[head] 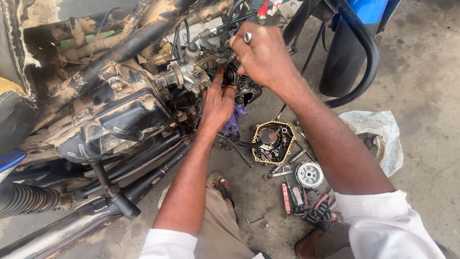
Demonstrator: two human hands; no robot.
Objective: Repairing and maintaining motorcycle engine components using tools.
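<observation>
a crumpled whitish plastic bag (378, 136) lies on the concrete floor at the right, its mouth open toward the scattered parts, with something dark inside that cannot be made out. near the bottom, among the tools, lies a narrow red packet (286, 197) with small pale markings, just beside other small items too blurred to tell apart.

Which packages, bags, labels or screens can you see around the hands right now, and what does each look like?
Plastic bag: crumpled, whitish and translucent, on the concrete floor to the right of the right forearm, something dark inside.
Small red packet: narrow, flat, red with pale markings, on the floor among the tools below the round clutch part.
No screens or signs in view.
</observation>
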